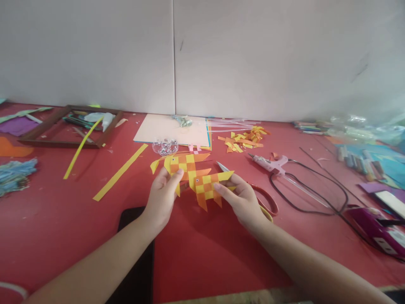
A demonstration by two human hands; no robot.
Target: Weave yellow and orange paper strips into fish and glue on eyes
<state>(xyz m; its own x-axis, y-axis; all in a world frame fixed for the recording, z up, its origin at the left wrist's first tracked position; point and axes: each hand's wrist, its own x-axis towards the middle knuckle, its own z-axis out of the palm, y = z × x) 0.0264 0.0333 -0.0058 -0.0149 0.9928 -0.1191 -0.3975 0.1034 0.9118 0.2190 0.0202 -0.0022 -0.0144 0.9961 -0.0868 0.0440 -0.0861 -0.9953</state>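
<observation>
Two woven paper fish in yellow and orange checks are held up over the red table. My left hand [164,194] pinches the left paper fish [187,165], thumb on its front face. Between the thumb and fingers of my right hand [242,198] is the right paper fish [207,186], lower and overlapping the first. Each fish has a small googly eye and pointed fins. Scissors [268,202] with red and yellow handles lie behind my right hand, partly hidden by it. A clear dish of googly eyes [165,146] sits just beyond the fish.
A pink glue gun [272,164] with a looping black cord lies at right. Paper scraps [242,141] are heaped behind. Yellow strips [120,172] and a brown frame [28,139] are at left. A dark phone-like slab [136,257] lies under my left forearm.
</observation>
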